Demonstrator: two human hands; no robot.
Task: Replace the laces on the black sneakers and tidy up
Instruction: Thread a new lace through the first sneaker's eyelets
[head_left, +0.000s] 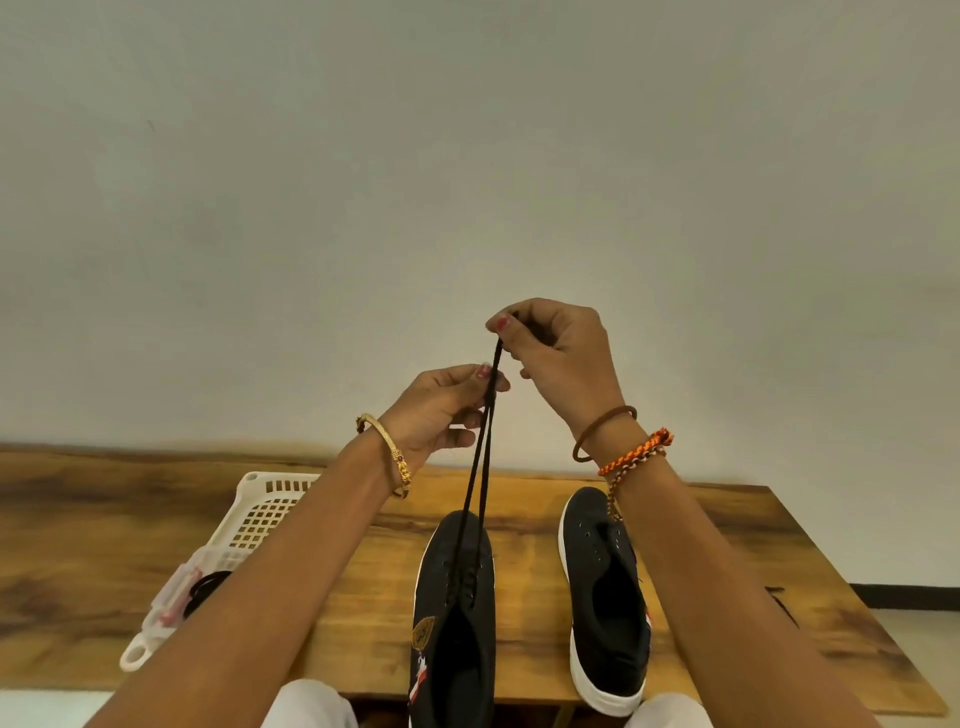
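Note:
Two black sneakers with white soles stand on the wooden table. The left sneaker has a black lace threaded through its lower eyelets, and both strands rise taut from it. My right hand pinches the two lace ends together high above the shoe. Just below, my left hand holds the strands between thumb and fingers. The right sneaker has bare eyelets and no lace.
A white plastic basket sits at the table's left, holding a clear packet and something black. Another black lace lies near the table's right edge. A plain wall stands behind the table, and my knees show at the bottom.

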